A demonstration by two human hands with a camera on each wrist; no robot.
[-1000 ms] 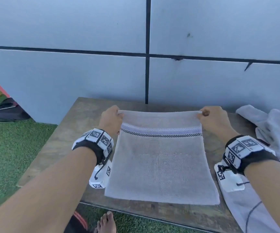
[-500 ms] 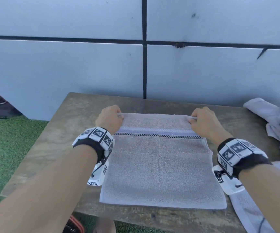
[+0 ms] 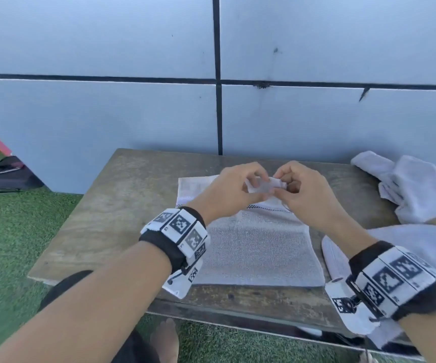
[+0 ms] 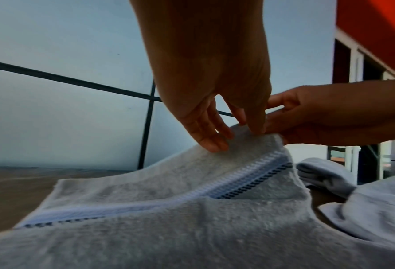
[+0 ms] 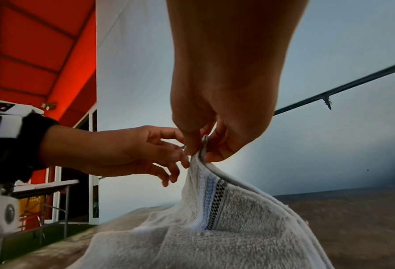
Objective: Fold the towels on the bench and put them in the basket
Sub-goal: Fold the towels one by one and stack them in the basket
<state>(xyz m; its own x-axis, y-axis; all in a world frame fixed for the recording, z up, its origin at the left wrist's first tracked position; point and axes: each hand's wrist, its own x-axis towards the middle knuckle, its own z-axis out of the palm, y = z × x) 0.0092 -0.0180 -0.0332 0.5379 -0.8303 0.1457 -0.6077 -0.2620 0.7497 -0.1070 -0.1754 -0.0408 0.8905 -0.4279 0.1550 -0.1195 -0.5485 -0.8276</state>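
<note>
From the head view, a grey towel [image 3: 259,247] lies on the bench [image 3: 101,218], its near edge close to the bench's near edge. Both hands meet over the far middle of the towel: the left hand [image 3: 227,197] and the right hand [image 3: 308,195] each pinch a lifted bit of its far edge, fingertips almost touching. A heap of pale towels [image 3: 408,189] sits at the far right of the bench, and more pale cloth [image 3: 421,244] lies just right of the flat towel.

From the left wrist, the left hand [image 4: 214,102] has fingers pointing down onto the raised hem of the towel [image 4: 168,227] — thumb and fingertips close together on the cloth. The right hand [image 4: 318,118] comes in from the right, touching the same peak.

From the right wrist, the right hand [image 5: 214,118] pinches the towel's [image 5: 226,227] corner between thumb and fingers, the striped band hanging below. The left hand [image 5: 127,151] reaches in from the left, its curled fingers at that corner.
</note>
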